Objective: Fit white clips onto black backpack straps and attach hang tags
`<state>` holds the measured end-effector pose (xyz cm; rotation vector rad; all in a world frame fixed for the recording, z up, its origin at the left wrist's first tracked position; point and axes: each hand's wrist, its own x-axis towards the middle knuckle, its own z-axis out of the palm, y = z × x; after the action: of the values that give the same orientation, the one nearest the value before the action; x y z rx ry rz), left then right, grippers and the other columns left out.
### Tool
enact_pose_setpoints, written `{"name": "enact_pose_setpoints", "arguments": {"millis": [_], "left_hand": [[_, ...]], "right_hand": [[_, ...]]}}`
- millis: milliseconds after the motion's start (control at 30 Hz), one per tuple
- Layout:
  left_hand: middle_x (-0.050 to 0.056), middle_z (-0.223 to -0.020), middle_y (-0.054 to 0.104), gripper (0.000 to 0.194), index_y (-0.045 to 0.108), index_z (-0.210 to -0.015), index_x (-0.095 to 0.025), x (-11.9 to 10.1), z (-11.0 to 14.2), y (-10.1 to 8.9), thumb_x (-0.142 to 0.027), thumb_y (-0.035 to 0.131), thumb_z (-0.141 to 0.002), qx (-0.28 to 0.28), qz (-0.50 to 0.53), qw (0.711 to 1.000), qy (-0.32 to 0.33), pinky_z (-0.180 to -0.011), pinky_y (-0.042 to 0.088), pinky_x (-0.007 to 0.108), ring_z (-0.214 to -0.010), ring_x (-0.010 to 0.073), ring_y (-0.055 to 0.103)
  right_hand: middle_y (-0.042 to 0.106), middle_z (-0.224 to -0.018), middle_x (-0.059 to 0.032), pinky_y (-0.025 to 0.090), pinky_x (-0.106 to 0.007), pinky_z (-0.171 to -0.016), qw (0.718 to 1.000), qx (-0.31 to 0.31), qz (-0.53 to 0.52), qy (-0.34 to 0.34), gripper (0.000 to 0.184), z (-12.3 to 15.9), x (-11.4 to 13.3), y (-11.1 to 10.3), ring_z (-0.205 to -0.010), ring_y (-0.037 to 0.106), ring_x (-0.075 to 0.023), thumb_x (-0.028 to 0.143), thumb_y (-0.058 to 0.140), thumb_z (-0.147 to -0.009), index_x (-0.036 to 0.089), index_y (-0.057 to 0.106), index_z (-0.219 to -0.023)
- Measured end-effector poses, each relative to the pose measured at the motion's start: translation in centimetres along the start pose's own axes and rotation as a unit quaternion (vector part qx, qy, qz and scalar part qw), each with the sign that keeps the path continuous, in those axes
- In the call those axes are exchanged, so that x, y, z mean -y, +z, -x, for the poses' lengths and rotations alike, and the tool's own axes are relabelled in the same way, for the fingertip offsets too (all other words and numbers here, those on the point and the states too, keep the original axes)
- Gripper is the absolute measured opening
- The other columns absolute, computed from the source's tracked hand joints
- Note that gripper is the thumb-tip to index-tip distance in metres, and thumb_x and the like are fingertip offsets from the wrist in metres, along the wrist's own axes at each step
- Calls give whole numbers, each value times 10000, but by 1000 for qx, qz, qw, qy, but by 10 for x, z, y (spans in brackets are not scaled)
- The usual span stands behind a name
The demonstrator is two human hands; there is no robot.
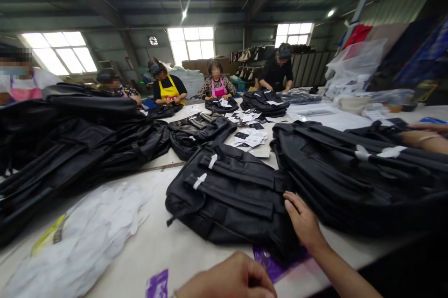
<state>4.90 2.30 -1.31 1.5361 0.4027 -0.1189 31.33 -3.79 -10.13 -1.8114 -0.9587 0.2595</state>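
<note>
A black backpack (231, 195) lies flat on the white table (175, 251) in front of me, its straps up, with white tags on the straps. My right hand (304, 221) rests flat on the backpack's near right corner, fingers stretched out. My left hand (231, 279) sits low at the bottom edge of the view, fingers curled into a loose fist; I cannot see anything in it. A purple plastic piece (271, 263) pokes out from under the backpack near both hands.
Piles of black backpacks lie to the left (70, 148) and right (357, 172). A heap of white wrapping (87, 237) lies at the near left. Paper tags (252, 139) are scattered mid-table. Several people work at the far end; another person's arm (425, 139) is at right.
</note>
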Motion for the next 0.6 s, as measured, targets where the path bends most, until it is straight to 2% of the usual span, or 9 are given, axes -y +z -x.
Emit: {"name": "enact_pose_setpoints", "arguments": {"millis": [33, 67, 133, 200, 267, 333, 400, 533, 600], "left_hand": [[61, -904, 741, 237, 740, -979, -207, -15, 9, -7, -324, 687, -780, 49, -34, 998, 29, -741, 524, 295, -814, 217, 678], [54, -898, 739, 229, 741, -972, -211, -30, 17, -24, -327, 692, -780, 5, -68, 996, 57, -755, 522, 289, -820, 215, 676], [57, -899, 733, 173, 734, -903, -211, -47, 27, -84, -323, 696, -776, -259, -96, 957, 90, -832, 510, 292, -897, 224, 662], [83, -876, 723, 161, 702, -820, -190, -45, 28, -155, -288, 750, -701, -478, -86, 873, 38, -896, 498, 330, -1036, 279, 630], [111, -862, 711, 210, 661, -750, -178, -27, 24, -216, -285, 795, -630, -585, -140, 798, -50, -988, 446, 394, -1175, 336, 556], [143, -822, 701, 260, 614, -653, -173, -4, 21, -253, -292, 831, -572, -587, -166, 778, -150, -1028, 397, 488, -1201, 412, 523], [153, -720, 685, 283, 593, -582, -166, 17, 23, -266, -283, 847, -540, -566, -166, 785, -187, -978, 427, 537, -1108, 455, 575], [149, -678, 698, 252, 658, -664, -122, 45, 43, -250, -289, 829, -585, -501, -27, 835, -226, -734, 566, 439, -787, 361, 693], [158, -718, 715, 245, 680, -750, -105, 56, 61, -231, -273, 806, -624, -450, 128, 852, -235, -665, 585, 393, -698, 317, 701]], "right_hand": [[567, -1312, -149, 337, -472, -1115, 999, -19, 22, -14, 426, 4, 0, -9, -1249, 500, -278, 450, 467, -898, 149, 642, -1142], [551, -1328, -150, 335, -469, -1118, 998, -38, 40, -27, 428, 9, 0, -17, -1259, 489, -275, 441, 470, -897, 148, 626, -1167], [521, -1359, -146, 340, -459, -1116, 995, -68, 60, -43, 435, 24, 1, -31, -1277, 471, -266, 427, 472, -896, 158, 590, -1217], [503, -1380, -144, 385, -453, -1080, 994, -81, 61, -29, 462, 45, 2, -40, -1278, 470, -269, 429, 485, -883, 169, 559, -1258], [529, -1353, -154, 459, -449, -999, 995, -80, 40, 42, 509, 69, 2, -44, -1223, 524, -282, 452, 515, -855, 170, 541, -1278], [582, -1296, -166, 511, -432, -926, 986, -66, -24, 153, 548, 90, 4, -43, -1147, 588, -289, 483, 549, -823, 163, 545, -1269], [592, -1299, -173, 548, -403, -866, 962, -38, -125, 241, 592, 103, 10, -39, -1132, 609, -291, 502, 577, -808, 163, 531, -1291], [549, -1360, -195, 595, -371, -707, 911, -7, -268, 315, 691, 99, 22, -37, -1084, 641, -303, 508, 637, -797, 147, 467, -1362], [655, -1211, -189, 595, -381, -624, 914, -7, -272, 300, 647, 89, 23, -40, -916, 700, -304, 508, 664, -783, 127, 541, -1291]]}}
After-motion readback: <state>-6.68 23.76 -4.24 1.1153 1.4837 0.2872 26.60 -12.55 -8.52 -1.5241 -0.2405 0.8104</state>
